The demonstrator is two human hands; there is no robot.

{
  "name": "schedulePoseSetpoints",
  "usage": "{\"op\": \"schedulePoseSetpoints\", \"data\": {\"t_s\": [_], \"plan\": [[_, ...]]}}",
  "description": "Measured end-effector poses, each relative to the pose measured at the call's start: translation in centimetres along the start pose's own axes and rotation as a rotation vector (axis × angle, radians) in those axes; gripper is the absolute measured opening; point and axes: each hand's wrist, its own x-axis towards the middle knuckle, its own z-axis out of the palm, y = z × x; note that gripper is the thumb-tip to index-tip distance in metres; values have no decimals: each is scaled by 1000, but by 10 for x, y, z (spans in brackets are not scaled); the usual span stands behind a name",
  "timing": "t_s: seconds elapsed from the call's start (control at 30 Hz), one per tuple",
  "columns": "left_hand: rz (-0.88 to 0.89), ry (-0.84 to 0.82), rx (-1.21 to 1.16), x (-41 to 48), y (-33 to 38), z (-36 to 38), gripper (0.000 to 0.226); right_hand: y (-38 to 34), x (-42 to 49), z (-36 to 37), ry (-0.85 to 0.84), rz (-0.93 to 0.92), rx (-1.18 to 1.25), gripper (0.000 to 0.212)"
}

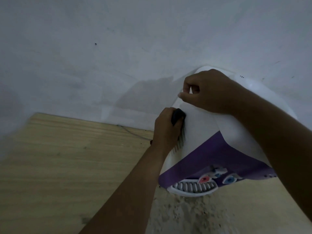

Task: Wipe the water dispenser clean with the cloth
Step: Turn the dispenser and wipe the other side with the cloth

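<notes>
1. A light wood-grain surface point(67, 157) carried a white and purple plastic water dispenser point(199, 132), which stood directly on it.
2. A thin grey cord point(130, 132) lay just left of the dispenser.
3. A pale, crumbly patch point(185, 215) spread before the dispenser.

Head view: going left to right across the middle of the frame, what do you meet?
First the wooden surface → left hand gripping the dark cloth → right hand on the water dispenser.

We're seeing smooth white plastic on the water dispenser point(199, 132), faintly glossy, with a matt purple front panel point(219, 157). The cloth point(179, 115) looks dark and soft. The desk point(67, 157) is pale, matt wood grain, and the wall point(118, 48) is matt paint, a bit scuffed.
</notes>
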Motion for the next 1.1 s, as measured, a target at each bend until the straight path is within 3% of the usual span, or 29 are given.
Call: {"op": "schedulePoseSetpoints", "data": {"t_s": [0.2,0.33,0.6,0.9,1.1], "plan": [[111,-137,-116,-28,11,-20,13,-1,-1,-1,3,37,4,25],[55,-242,-25,-22,13,-28,11,-2,-1,-1,-5,40,-5,25],[-113,-150,176,8,2,-9,20,-2,1,0,-1,77,29,25],[-131,-41,30,23,1,-7,17,-8,-2,-8,51,122,147,27],[-191,69,-67,46,6,2,22,-3,-3,-14,144,215,399,31]]}}
